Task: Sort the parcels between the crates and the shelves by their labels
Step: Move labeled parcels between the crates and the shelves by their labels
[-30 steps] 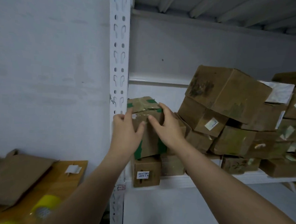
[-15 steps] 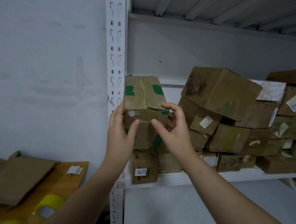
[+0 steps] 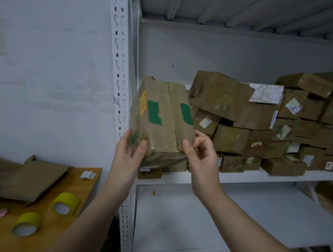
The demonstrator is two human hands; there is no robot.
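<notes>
A brown cardboard parcel point(image 3: 163, 118) with green tape patches and a yellow sticker is tilted up at the left end of the white shelf point(image 3: 236, 177). My left hand point(image 3: 129, 154) holds its lower left corner, thumb on the front face. My right hand point(image 3: 201, 155) holds the lower right edge, its fingers curled. A small labelled parcel point(image 3: 149, 172) sits on the shelf just below it. Several brown parcels point(image 3: 259, 121) are piled on the shelf to the right.
The white perforated upright point(image 3: 120, 64) stands just left of the parcel. A wooden table point(image 3: 63, 203) at the lower left carries flat cardboard point(image 3: 28, 177) and two yellow tape rolls point(image 3: 45, 214). A lower white shelf board point(image 3: 234, 215) lies beneath.
The parcel has been tipped up and lifted off the stack, so its broad taped face now shows. Both hands slid down to its lower corners.
</notes>
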